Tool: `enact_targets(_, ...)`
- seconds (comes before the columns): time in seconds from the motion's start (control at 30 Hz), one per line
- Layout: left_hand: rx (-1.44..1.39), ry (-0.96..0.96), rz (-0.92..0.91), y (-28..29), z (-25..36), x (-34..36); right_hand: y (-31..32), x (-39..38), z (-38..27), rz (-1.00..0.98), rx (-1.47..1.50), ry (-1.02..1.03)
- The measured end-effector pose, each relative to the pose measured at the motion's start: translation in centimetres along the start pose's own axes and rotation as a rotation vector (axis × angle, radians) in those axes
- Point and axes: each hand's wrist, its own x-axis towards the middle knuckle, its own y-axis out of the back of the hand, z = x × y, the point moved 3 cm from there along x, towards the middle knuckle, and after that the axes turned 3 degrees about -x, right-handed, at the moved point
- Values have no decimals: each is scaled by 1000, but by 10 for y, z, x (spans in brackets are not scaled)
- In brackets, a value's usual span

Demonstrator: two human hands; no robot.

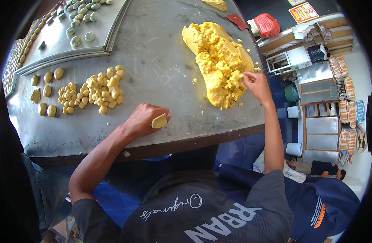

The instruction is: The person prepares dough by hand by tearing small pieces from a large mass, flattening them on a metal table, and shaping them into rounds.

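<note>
My left hand [146, 118] is closed near the front of the metal table, holding a flat oval piece of pale beige dough [159, 121]. My right hand [254, 84] pinches a bit of crumbly yellow mass at the right side of a large mound [212, 56], with small crumbs around it. Left of my left hand lies a cluster of small beige dough balls [93, 91], with several separate, larger oval pieces [51, 110] farther left.
Metal trays [95, 47] with greenish rounds sit top left. A red scraper [236, 21] and red plastic bag [267, 25] are beyond the mound. The table's front edge [194, 139] runs before me. At right are shelves, buckets [294, 148] and another person [323, 169].
</note>
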Motion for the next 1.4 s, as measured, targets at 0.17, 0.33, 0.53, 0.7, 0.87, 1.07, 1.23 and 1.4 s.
enact_targets(0.17, -7, 2, 12, -2, -3, -1, 0, 5, 14, -64, 517, -129)
enact_targets(0.33, 2, 12, 7, -1, -1, -1, 2, 8, 2, -74, 798, -172)
enact_targets(0.53, -22, 15, -11, -1, -1, -1, 1, 16, -7, -53, 896, -132)
enact_targets(0.7, -3, 4, -5, -1, -3, -2, -47, 4, -73, -135, 739, 17)
enact_targets(0.87, -56, 13, 47, 4, -3, -2, -130, -2, -125, -292, 359, 257)
enact_targets(1.07, -105, 43, 190, 13, -3, 0, -145, -5, -126, -509, 57, 430)
enact_targets(1.23, -102, 79, 180, 14, -7, -3, -104, -11, -120, -454, -22, 342)
enact_targets(1.4, -97, 112, 87, 10, -11, -2, -77, -25, -97, -733, -142, 117)
